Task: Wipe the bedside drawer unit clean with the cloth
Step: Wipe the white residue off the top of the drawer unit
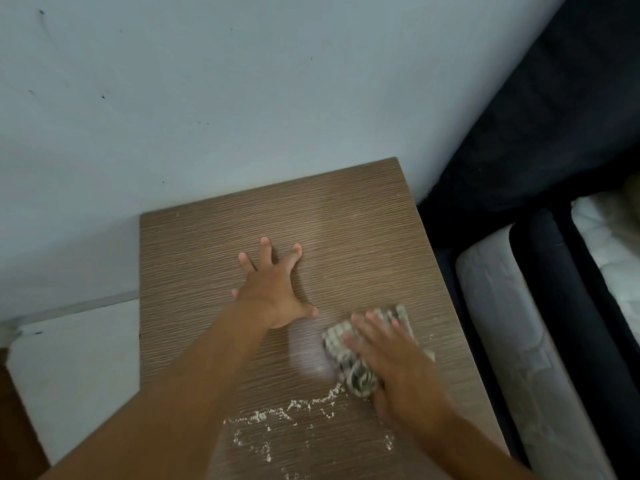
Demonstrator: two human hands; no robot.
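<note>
You are working over the drawer unit [346, 216], whose brown wood-grain top is sitting against a pale wall [242, 81]. To its right a dark bed frame [540, 140] and a white mattress [512, 327] are crowding close. White crumbs [277, 415] are lying scattered across the near part of the top, just in front of the cloth. Your left hand [273, 289] is pressing flat on the middle of the top, fingers spread wide, holding nothing. Your right hand [391, 358] is lying open and flat over the checked cloth [349, 358], pinning it to the top near the right edge. The cloth is bunched, its length running from near-left to far-right.
</note>
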